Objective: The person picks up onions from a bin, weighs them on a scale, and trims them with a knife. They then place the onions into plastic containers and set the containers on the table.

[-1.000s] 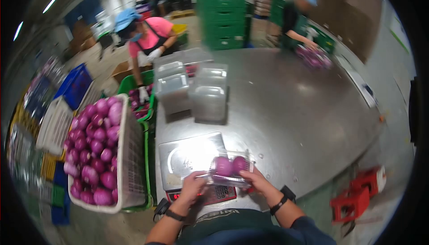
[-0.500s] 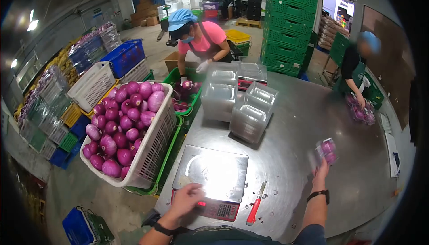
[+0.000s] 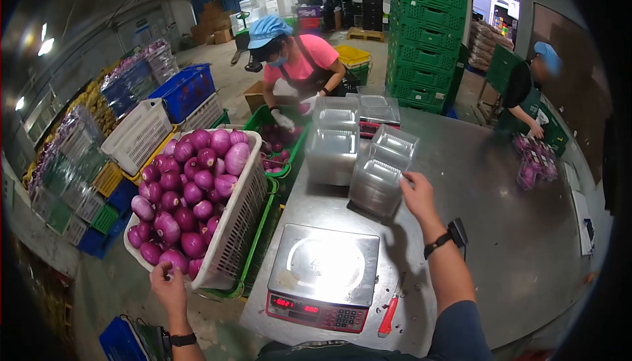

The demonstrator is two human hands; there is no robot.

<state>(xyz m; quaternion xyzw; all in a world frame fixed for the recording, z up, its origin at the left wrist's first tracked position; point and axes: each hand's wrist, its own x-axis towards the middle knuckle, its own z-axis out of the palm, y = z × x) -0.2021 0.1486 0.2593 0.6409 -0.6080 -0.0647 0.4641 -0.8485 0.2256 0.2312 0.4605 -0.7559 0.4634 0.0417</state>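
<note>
My left hand point(image 3: 168, 287) is at the near rim of a white plastic basket point(image 3: 227, 232) heaped with purple onions point(image 3: 191, 193). Its fingers are curved but apart, close to the nearest onions, and nothing shows in them. On the steel table, my right hand point(image 3: 419, 196) pinches the right edge of a stack of clear plastic containers point(image 3: 375, 186). A digital scale point(image 3: 322, 265) with a bare pan and red digits sits between my arms. Right of it lies a knife with a red handle point(image 3: 388, 317).
A second stack of clear containers point(image 3: 331, 144) stands farther back. Across the table, a person in a blue cap point(image 3: 309, 65) handles onions over a green crate point(image 3: 289, 163). At right, another person point(image 3: 523, 101) stands by packed onions point(image 3: 534, 160). Tall green crates point(image 3: 426, 38) rise behind.
My right hand has let go of the onion pack at right and moved left to the container stack. My left hand has gone from the scale to the onion basket.
</note>
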